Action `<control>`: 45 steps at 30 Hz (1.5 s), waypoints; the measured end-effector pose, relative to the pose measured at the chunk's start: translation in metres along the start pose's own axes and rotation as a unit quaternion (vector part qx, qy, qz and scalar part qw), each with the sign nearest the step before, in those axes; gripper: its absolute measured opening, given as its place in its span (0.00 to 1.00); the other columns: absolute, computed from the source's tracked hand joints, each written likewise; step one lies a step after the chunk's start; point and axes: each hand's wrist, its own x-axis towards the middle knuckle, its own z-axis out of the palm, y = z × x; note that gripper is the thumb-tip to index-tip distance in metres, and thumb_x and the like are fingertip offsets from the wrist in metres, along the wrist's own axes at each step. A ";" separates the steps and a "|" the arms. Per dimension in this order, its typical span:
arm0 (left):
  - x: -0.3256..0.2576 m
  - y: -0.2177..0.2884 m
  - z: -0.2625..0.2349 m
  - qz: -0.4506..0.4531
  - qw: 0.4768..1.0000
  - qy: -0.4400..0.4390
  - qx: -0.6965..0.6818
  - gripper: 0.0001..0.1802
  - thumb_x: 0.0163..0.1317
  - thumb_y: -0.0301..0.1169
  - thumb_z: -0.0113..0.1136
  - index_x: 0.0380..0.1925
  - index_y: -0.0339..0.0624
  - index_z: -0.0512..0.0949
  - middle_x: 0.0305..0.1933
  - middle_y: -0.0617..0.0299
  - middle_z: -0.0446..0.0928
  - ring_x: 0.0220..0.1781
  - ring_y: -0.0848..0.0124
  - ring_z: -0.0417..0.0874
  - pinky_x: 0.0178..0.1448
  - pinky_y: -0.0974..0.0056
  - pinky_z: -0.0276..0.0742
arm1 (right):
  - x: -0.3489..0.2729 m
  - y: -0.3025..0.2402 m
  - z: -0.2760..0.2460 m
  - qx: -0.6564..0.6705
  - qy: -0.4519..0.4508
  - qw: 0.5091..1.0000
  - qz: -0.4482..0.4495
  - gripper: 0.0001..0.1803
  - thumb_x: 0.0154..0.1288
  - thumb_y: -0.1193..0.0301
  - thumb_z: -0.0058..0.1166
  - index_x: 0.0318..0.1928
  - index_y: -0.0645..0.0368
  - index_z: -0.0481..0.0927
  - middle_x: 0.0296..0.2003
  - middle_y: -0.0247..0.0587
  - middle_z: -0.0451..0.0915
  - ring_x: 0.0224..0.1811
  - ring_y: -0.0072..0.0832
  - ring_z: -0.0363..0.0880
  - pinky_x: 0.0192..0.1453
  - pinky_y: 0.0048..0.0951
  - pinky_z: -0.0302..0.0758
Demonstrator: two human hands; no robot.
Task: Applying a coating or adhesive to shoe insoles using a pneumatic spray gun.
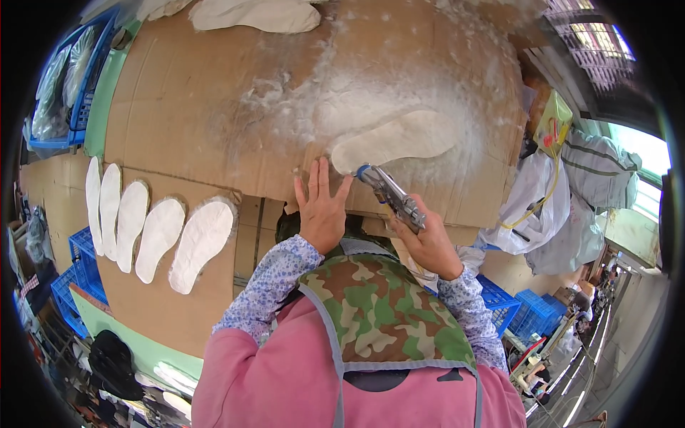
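Observation:
A cream-white shoe insole point(399, 139) lies flat on a brown cardboard sheet point(193, 93), its rounded end toward my left hand. My right hand point(432, 242) is wrapped round a metal spray gun point(389, 191) with a blue nozzle ring. The nozzle points at that rounded end from the near side, close to it. With fingers spread, my left hand point(321, 214) rests palm down on the cardboard's near edge. Its fingertips are beside the insole; whether they touch it I cannot tell. Whitish, fluffy residue covers the cardboard around the insole.
Several white insoles point(202, 246) lie in a row on cardboard at the left. Another insole point(257, 14) is at the far edge. A blue crate point(91, 85) with plastic bags stands far left. White plastic bags point(534, 214), a yellow hose point(546, 192) and blue crates point(534, 314) are at right.

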 end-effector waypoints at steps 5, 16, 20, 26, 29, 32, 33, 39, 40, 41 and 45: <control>0.001 0.000 0.001 0.004 1.000 0.014 -0.026 0.29 0.53 0.23 0.50 0.59 0.49 0.69 0.71 0.38 0.46 0.74 0.47 0.45 0.70 0.36 0.35 | 0.004 0.006 -0.003 -0.010 0.006 1.000 0.011 0.13 0.62 0.75 0.53 0.46 0.63 0.69 0.26 0.50 0.74 0.26 0.39 0.71 0.34 0.33 0.70; 0.004 0.005 -0.004 -0.008 1.000 0.009 -0.007 0.29 0.54 0.23 0.53 0.59 0.50 0.68 0.70 0.43 0.49 0.72 0.48 0.49 0.69 0.38 0.41 | 0.006 0.019 -0.019 -0.010 0.065 0.998 -0.010 0.12 0.62 0.74 0.53 0.44 0.64 0.70 0.22 0.43 0.71 0.24 0.27 0.66 0.31 0.29 0.68; 0.007 0.005 -0.004 0.003 0.998 0.055 -0.035 0.23 0.54 0.24 0.53 0.53 0.48 0.72 0.69 0.46 0.54 0.68 0.49 0.56 0.66 0.42 0.49 | 0.005 0.032 -0.031 -0.008 0.100 0.995 -0.010 0.11 0.62 0.75 0.53 0.44 0.64 0.70 0.22 0.41 0.69 0.24 0.27 0.64 0.31 0.29 0.67; 0.021 -0.007 0.004 -0.061 0.971 0.110 -0.204 0.18 0.54 0.20 0.51 0.47 0.40 0.70 0.56 0.49 0.66 0.52 0.54 0.70 0.56 0.51 0.63 | 0.007 0.051 -0.055 0.019 0.140 0.990 0.018 0.12 0.62 0.75 0.53 0.45 0.64 0.71 0.26 0.40 0.71 0.29 0.25 0.67 0.36 0.27 0.69; 0.032 -0.013 0.010 -0.108 0.933 0.129 -0.319 0.23 0.55 0.16 0.49 0.54 0.33 0.63 0.44 0.52 0.69 0.40 0.63 0.73 0.46 0.62 0.71 | 0.009 0.063 -0.066 0.040 0.176 0.983 0.025 0.11 0.62 0.75 0.53 0.44 0.64 0.72 0.28 0.38 0.73 0.32 0.23 0.68 0.38 0.26 0.69; 0.042 -0.017 0.012 -0.150 0.889 0.100 -0.420 0.29 0.58 0.18 0.49 0.61 0.32 0.56 0.42 0.56 0.69 0.36 0.73 0.72 0.41 0.69 0.72 | 0.013 0.079 -0.076 0.027 0.202 0.978 0.043 0.09 0.62 0.74 0.54 0.42 0.64 0.73 0.29 0.36 0.73 0.32 0.22 0.68 0.39 0.26 0.69; 0.044 -0.016 0.013 -0.151 0.895 0.096 -0.408 0.29 0.58 0.18 0.49 0.61 0.32 0.56 0.42 0.56 0.69 0.36 0.73 0.72 0.41 0.69 0.72 | 0.014 0.085 -0.078 0.049 0.225 0.973 0.015 0.09 0.62 0.74 0.55 0.41 0.63 0.73 0.29 0.34 0.73 0.32 0.21 0.68 0.38 0.26 0.69; 0.051 -0.018 0.018 -0.166 0.903 0.069 -0.391 0.29 0.57 0.17 0.49 0.60 0.33 0.57 0.38 0.58 0.69 0.35 0.72 0.72 0.41 0.69 0.71 | 0.005 0.098 -0.091 0.081 0.287 0.955 0.001 0.08 0.62 0.75 0.54 0.41 0.64 0.74 0.28 0.29 0.73 0.29 0.16 0.66 0.33 0.21 0.67; 0.053 -0.019 0.018 -0.183 0.894 0.061 -0.405 0.29 0.57 0.17 0.49 0.60 0.33 0.57 0.38 0.59 0.70 0.35 0.72 0.72 0.41 0.68 0.72 | 0.002 0.097 -0.093 0.086 0.304 0.949 0.014 0.08 0.62 0.75 0.54 0.41 0.63 0.75 0.27 0.28 0.73 0.26 0.15 0.66 0.30 0.20 0.66; 0.056 -0.019 0.017 -0.207 0.875 0.049 -0.436 0.28 0.57 0.17 0.49 0.60 0.32 0.58 0.38 0.59 0.70 0.36 0.72 0.73 0.41 0.68 0.72 | -0.002 0.096 -0.096 0.089 0.302 0.949 0.011 0.08 0.62 0.75 0.54 0.41 0.63 0.75 0.27 0.28 0.73 0.26 0.15 0.66 0.30 0.20 0.66; 0.062 -0.011 0.005 -0.244 0.824 0.052 -0.510 0.27 0.57 0.19 0.49 0.59 0.33 0.60 0.42 0.57 0.73 0.41 0.71 0.75 0.43 0.67 0.74 | -0.021 0.094 -0.104 0.164 0.273 0.942 0.104 0.09 0.64 0.73 0.53 0.43 0.61 0.78 0.24 0.27 0.74 0.16 0.12 0.64 0.19 0.18 0.62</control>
